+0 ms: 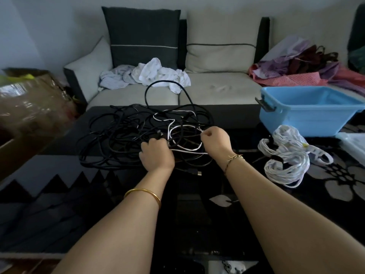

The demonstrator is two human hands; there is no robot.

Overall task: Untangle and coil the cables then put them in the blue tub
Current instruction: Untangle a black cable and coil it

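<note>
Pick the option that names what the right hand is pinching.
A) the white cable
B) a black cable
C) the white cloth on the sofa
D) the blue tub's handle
A: the right hand pinches the white cable where its loop comes up out of the black tangle, which the left hand grips. The blue tub stands apart, off to the right.

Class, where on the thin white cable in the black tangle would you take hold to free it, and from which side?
Pinch the thin white cable at its open loop beside the right hand, coming from above on the right. There it seems to lie on top of the tangled black cables; its ends are hard to make out.
</note>
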